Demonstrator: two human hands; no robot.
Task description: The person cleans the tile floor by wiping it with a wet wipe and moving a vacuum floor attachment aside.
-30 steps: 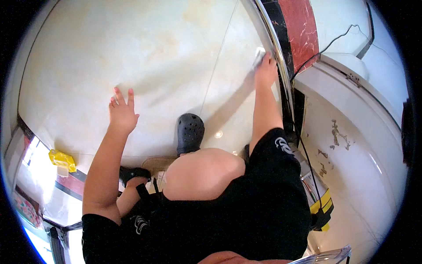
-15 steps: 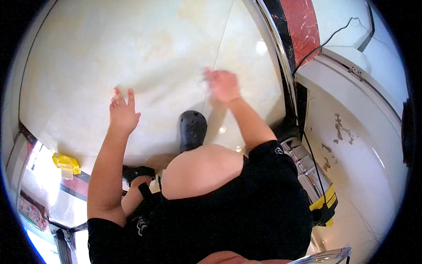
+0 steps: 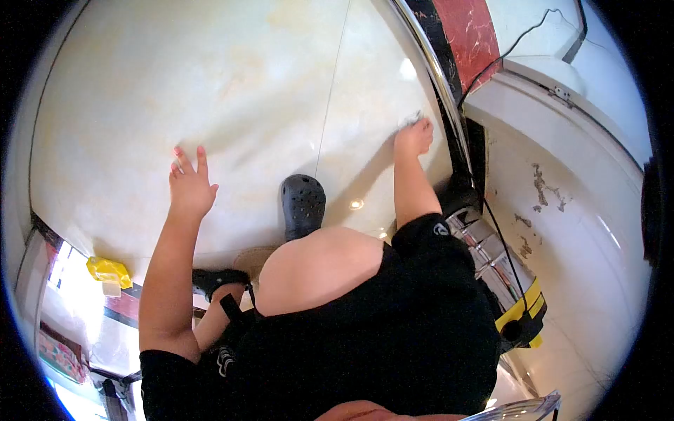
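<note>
My left hand is held over the pale tiled floor with its fingers spread and nothing in them. My right hand is closed, close to the shiny metal rail. At its fingertips shows a small, thin, greyish wisp, too blurred to name. Between and below the hands, a dark clog with holes covers one foot, below my bent bare knee. The other foot wears a black clog at the left.
A yellow packet lies on the left. On the right are a white door frame with a black cable, a peeling wall, and a metal piece with a yellow-black band.
My right hand has swung right from mid-floor to near the metal rail, and its fingers now look closed. The left hand stays almost in place, fingers still spread. The view has shifted slightly.
</note>
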